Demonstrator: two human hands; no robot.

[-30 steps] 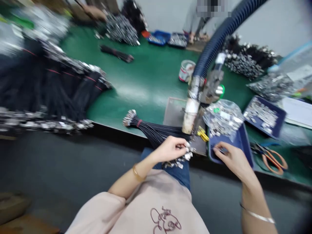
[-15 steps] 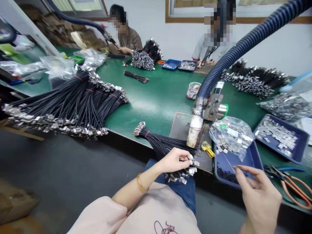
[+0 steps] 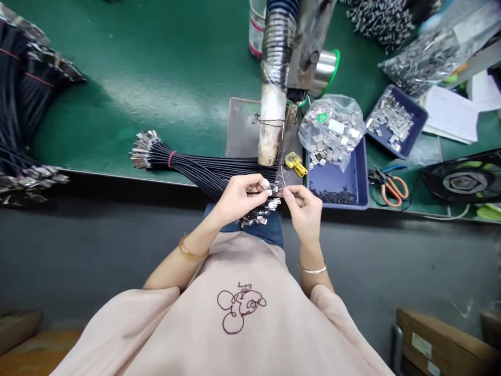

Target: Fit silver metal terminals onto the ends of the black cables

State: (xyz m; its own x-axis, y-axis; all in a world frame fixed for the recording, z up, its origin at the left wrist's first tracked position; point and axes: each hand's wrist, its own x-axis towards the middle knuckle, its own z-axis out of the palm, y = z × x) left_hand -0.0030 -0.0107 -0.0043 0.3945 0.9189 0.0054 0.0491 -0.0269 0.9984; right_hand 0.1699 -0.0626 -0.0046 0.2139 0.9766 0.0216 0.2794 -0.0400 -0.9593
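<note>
A bundle of black cables [image 3: 203, 167] with metal connector ends lies across the table edge, tied by a red band. My left hand [image 3: 238, 196] is closed, pinching one cable's metal connector [image 3: 274, 189] at the bundle's near end. My right hand [image 3: 303, 209] is closed in a pinch right beside it, its fingertips meeting the same connector with something small I cannot make out. Loose connector ends [image 3: 260, 215] hang below my hands over my lap.
A corrugated hose and nozzle [image 3: 272, 104] stand on a grey plate [image 3: 238, 130]. A blue tray [image 3: 336, 180] holds a bag of metal parts [image 3: 332, 133]. Another blue tray [image 3: 395, 122], scissors [image 3: 389, 185], a fan [image 3: 465, 183] and a large cable pile [image 3: 27, 104] lie on the green table [image 3: 136, 78].
My right hand came from the blue tray to meet my left hand at the connector. The view tilted down, so the people across the table left the frame.
</note>
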